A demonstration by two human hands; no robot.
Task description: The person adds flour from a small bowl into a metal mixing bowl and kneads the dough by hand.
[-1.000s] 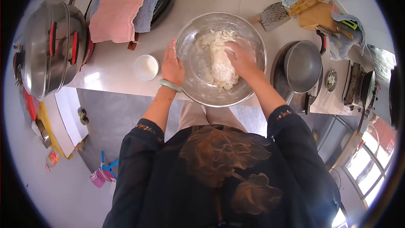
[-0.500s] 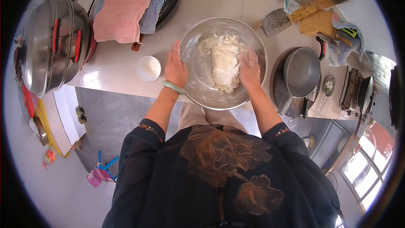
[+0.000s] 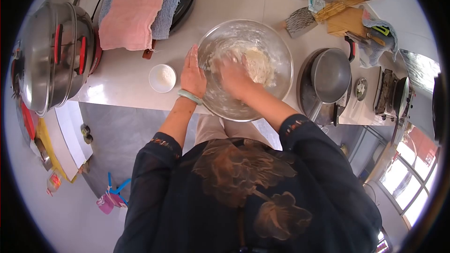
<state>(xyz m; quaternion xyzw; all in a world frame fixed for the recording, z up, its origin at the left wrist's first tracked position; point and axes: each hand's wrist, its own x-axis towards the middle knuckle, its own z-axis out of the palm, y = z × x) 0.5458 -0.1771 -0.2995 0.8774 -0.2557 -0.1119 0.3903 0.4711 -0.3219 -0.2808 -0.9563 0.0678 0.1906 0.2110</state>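
A wide metal bowl (image 3: pixel 284 82) stands at the counter's front edge. In it lies a pale, floury lump of dough (image 3: pixel 260 67), its left part hidden behind my right hand. My left hand (image 3: pixel 192 77), with a pale green bangle at the wrist, rests flat against the outside of the bowl's left wall, fingers stretched out. My right hand (image 3: pixel 234 76) is inside the bowl at the dough's left side. Motion smears its fingers, so their shape is unclear. Flour coats the bowl's inner wall.
A small white bowl (image 3: pixel 162 78) with white powder stands left of my left hand. A large steamer pot (image 3: pixel 63 56) and a pink cloth (image 3: pixel 132 16) are further left. On the right are a frying pan (image 3: pixel 331 75), a straw brush (image 3: pixel 351 2) and a stove (image 3: pixel 388 94).
My right hand has moved left across the bowl, from the dough's right side to its left. The dough sits further right in the bowl. My left hand stays at the rim.
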